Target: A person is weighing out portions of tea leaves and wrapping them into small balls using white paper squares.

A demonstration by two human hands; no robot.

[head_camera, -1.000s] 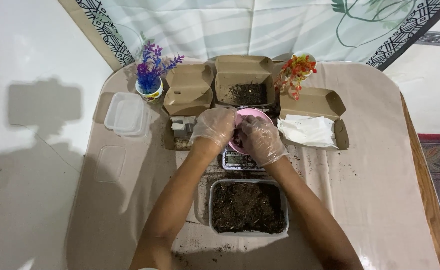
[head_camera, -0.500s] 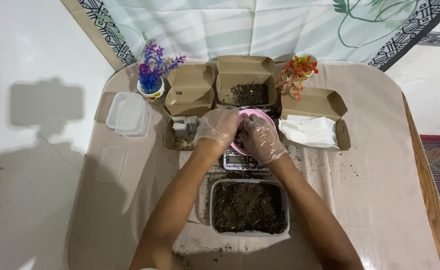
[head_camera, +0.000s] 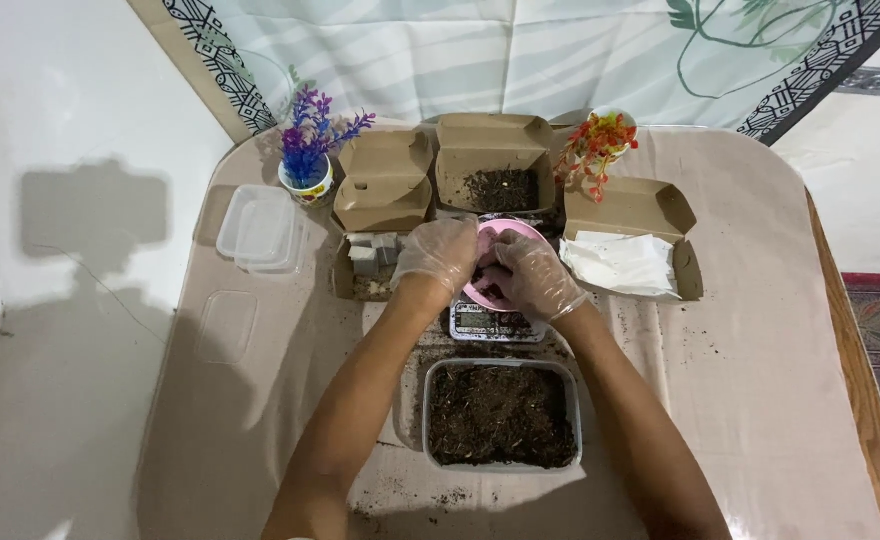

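Observation:
Both my hands wear thin clear gloves and meet over a small pink pot (head_camera: 508,234) that holds dark soil. My left hand (head_camera: 437,255) cups the pot's left side. My right hand (head_camera: 532,276) curls over its front rim, fingers in the soil. The pot stands above a small grey tray (head_camera: 495,325). A clear tub of dark soil (head_camera: 501,414) sits nearer me, between my forearms.
Brown cardboard boxes stand behind: one shut (head_camera: 385,180), one with soil (head_camera: 495,175), one with white paper (head_camera: 628,255). A purple plant pot (head_camera: 310,160) and a red-orange plant pot (head_camera: 600,145) flank them. Clear lids (head_camera: 258,228) lie left. Soil crumbs dot the table (head_camera: 760,350).
My hands have stayed on the pink pot; the fingers of my right hand shifted a little over its rim. Nothing else moved.

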